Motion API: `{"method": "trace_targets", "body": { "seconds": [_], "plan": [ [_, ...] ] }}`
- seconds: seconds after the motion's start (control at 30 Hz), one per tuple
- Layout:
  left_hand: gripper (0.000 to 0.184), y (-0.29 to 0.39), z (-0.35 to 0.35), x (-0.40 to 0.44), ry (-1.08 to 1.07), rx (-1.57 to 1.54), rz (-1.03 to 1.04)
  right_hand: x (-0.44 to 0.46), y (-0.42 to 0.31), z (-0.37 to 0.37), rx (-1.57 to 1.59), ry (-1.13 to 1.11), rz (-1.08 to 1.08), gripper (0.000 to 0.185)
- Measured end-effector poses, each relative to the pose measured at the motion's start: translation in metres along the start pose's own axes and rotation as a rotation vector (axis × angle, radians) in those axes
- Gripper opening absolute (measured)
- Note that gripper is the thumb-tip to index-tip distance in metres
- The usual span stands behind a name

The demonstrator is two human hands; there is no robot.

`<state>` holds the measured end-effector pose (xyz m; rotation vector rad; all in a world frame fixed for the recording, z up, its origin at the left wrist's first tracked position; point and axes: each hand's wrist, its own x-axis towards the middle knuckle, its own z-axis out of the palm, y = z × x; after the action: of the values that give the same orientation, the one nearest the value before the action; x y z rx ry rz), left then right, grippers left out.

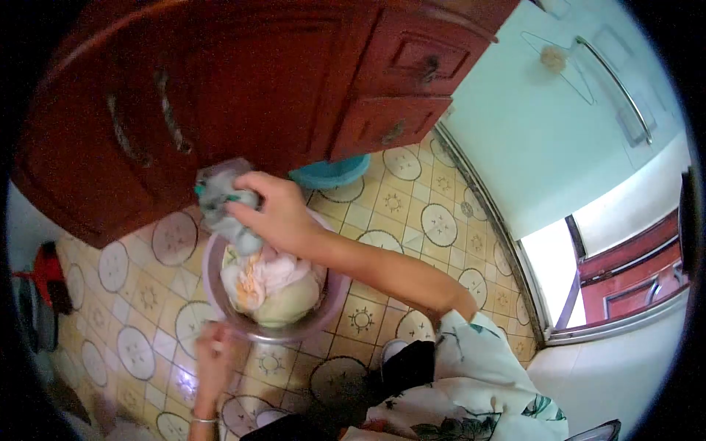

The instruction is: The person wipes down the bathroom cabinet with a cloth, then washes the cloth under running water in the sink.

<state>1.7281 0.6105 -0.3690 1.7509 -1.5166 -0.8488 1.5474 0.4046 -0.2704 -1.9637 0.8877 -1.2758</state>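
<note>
A pinkish-purple basin (334, 301) stands on the tiled floor, holding a heap of pale pink, white and orange cloth (276, 287). Over the basin's far side, my right hand (276, 213) grips a bundled grey cloth (220, 198) with green bits on it; the bundle hangs down to the heap. My left hand (215, 345) is low at the basin's near left side, its fingers curled and blurred, and whether it holds anything cannot be made out.
Dark red wooden cabinets (257, 81) rise just beyond the basin. A blue basin (332, 173) sits partly under them. A pale green door (544, 110) is at the right. Red and dark items (50, 279) stand at the far left.
</note>
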Motion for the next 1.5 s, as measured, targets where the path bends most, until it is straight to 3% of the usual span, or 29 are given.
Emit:
{"method": "trace_targets", "body": {
  "seconds": [0.03, 0.1, 0.13, 0.2, 0.27, 0.33, 0.47, 0.53, 0.67, 0.73, 0.77, 0.83, 0.93, 0.97, 1.03, 1.1, 1.13, 1.2, 1.27, 1.33, 1.4, 1.5],
  "plan": [
    [0.024, -0.008, -0.025, 0.014, 0.084, -0.087, -0.087, -0.002, -0.001, -0.019, 0.009, 0.046, -0.053, 0.028],
    [0.043, -0.05, -0.083, 0.05, 0.386, -0.152, 0.077, 0.014, -0.02, -0.062, -0.092, 0.217, -0.168, 0.032],
    [0.045, -0.01, -0.116, 0.061, 0.579, 0.097, 0.121, 0.027, -0.023, -0.081, -0.279, 0.367, -0.325, 0.033],
    [0.047, 0.014, -0.17, 0.091, 0.918, 0.237, 0.319, 0.059, -0.037, -0.122, -0.672, 0.592, -0.487, 0.034],
    [0.054, 0.003, -0.235, 0.117, 1.083, 0.386, 0.348, 0.09, -0.025, -0.158, -0.838, 0.875, -0.553, 0.039],
    [0.056, 0.007, -0.271, 0.139, 1.16, 0.417, 0.356, 0.114, 0.005, -0.178, -0.772, 1.015, -0.617, 0.042],
    [0.06, 0.055, -0.256, 0.179, 1.125, 0.144, 0.468, 0.093, 0.057, -0.156, -0.661, 0.857, -0.588, 0.037],
    [0.063, 0.072, -0.239, 0.188, 1.137, 0.114, 0.51, 0.064, 0.078, -0.15, -0.762, 0.49, -0.7, 0.029],
    [0.062, 0.067, -0.246, 0.191, 1.207, 0.206, 0.543, 0.051, 0.062, -0.159, -0.686, 0.374, -0.708, 0.024],
    [0.063, 0.065, -0.249, 0.194, 1.089, -0.125, 0.504, 0.05, 0.052, -0.166, -0.68, 0.263, -0.707, 0.024],
    [0.063, 0.063, -0.253, 0.194, 1.091, -0.128, 0.51, 0.054, 0.045, -0.176, -0.684, 0.267, -0.712, 0.024],
    [0.065, 0.053, -0.262, 0.196, 0.972, -0.348, 0.356, 0.07, 0.03, -0.211, -0.835, 0.274, -0.919, 0.02],
    [0.065, 0.029, -0.283, 0.205, 0.979, -0.305, 0.301, 0.12, 0.023, -0.288, -0.969, 0.63, -1.038, 0.015],
    [0.065, 0.039, -0.275, 0.205, 0.97, -0.295, 0.298, 0.128, 0.034, -0.311, -0.951, 0.601, -1.126, 0.021],
    [0.061, 0.064, -0.251, 0.2, 1.049, -0.422, 0.232, 0.114, 0.058, -0.322, -0.898, 0.766, -0.807, 0.03],
    [0.06, 0.056, -0.258, 0.201, 1.014, -0.358, 0.264, 0.093, 0.083, -0.329, -0.788, 0.962, -0.454, 0.033],
    [0.06, 0.051, -0.266, 0.201, 0.981, -0.297, 0.304, 0.088, 0.094, -0.325, -0.78, 0.96, -0.459, 0.033],
    [0.06, 0.027, -0.283, 0.206, 0.977, -0.256, 0.348, 0.077, 0.099, -0.313, -0.674, 1.033, -0.252, 0.035],
    [0.061, 0.014, -0.296, 0.208, 0.962, -0.216, 0.393, 0.075, 0.073, -0.284, -0.609, 0.956, -0.361, 0.033],
    [0.063, 0.013, -0.3, 0.211, 0.979, -0.27, 0.303, 0.085, 0.042, -0.258, -0.718, 0.68, -0.717, 0.028],
    [0.064, 0.028, -0.291, 0.206, 0.961, -0.338, 0.244, 0.103, 0.038, -0.251, -0.851, 0.592, -0.819, 0.028],
    [0.066, 0.037, -0.282, 0.199, 0.9, -0.4, 0.219, 0.121, 0.06, -0.264, -0.652, 0.709, -0.947, 0.021]
  ]
}}
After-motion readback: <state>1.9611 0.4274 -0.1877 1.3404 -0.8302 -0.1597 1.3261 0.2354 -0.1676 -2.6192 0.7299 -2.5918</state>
